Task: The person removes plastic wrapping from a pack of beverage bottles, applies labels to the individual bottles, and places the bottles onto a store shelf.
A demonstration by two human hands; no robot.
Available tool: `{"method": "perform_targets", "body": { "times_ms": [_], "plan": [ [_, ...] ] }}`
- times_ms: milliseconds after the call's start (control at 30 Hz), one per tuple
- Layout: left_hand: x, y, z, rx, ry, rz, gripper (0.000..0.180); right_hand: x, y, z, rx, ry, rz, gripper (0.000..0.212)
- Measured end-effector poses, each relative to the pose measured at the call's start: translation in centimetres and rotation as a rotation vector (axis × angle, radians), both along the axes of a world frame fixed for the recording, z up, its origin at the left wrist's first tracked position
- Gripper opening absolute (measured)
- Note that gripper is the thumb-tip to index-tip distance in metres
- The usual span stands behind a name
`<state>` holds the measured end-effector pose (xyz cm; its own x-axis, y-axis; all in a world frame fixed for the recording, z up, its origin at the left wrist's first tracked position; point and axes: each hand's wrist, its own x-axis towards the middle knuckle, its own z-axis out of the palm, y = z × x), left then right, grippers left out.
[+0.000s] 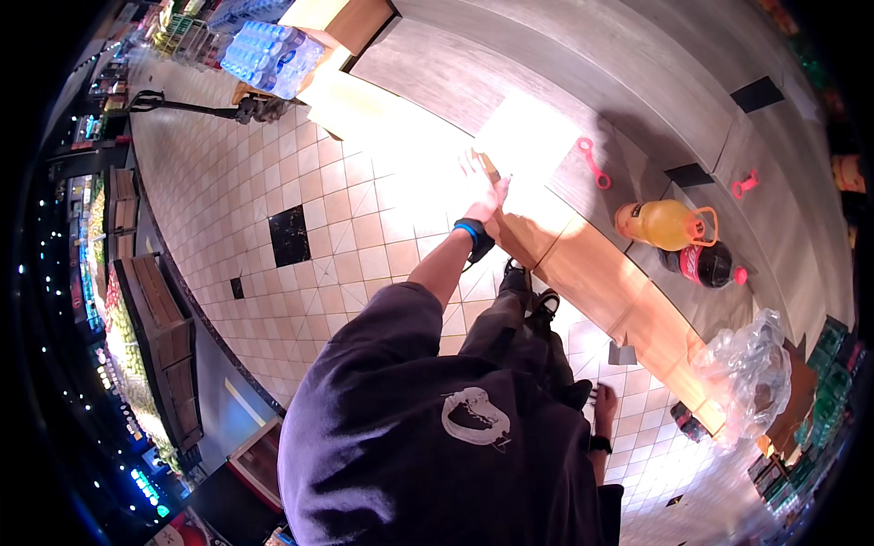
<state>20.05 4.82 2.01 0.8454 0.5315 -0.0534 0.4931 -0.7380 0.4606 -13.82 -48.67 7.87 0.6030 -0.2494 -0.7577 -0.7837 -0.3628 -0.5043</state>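
Observation:
My left hand (487,189), with a dark band at its wrist, reaches to the wooden front edge (583,259) of a low grey display platform (437,68). Its fingers are spread and partly washed out by glare; I see nothing held in them. Beyond the hand lies a glaring white square patch (533,136), perhaps a sheet. My right hand (604,408) hangs low by my side, its fingers mostly hidden. On the platform, a large bottle of orange drink (669,225) with an orange handle lies against a dark cola bottle (706,266) with a red cap.
Two pinkish-red plastic carry handles (594,164) lie on the platform. Crumpled clear plastic wrap (746,373) sits at its right end, near green bottles (827,391). Shrink-wrapped water bottles (271,59) stand at the far left by a pallet jack (209,109). Produce bins (159,337) line the left.

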Motion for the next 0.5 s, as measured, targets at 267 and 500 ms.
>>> {"method": "perform_targets", "body": {
  "times_ms": [267, 500],
  "plan": [
    [0.1, 2.0, 1.5, -0.326, 0.136, 0.326, 0.084, 13.2, 4.8, 2.0, 0.040, -0.385, 0.305, 0.024],
    [-6.8, -2.0, 7.5, -1.507, -0.276, 0.268, 0.034, 21.5, 20.3, 7.9, 0.335, -0.730, 0.507, 0.022]
  ]
}}
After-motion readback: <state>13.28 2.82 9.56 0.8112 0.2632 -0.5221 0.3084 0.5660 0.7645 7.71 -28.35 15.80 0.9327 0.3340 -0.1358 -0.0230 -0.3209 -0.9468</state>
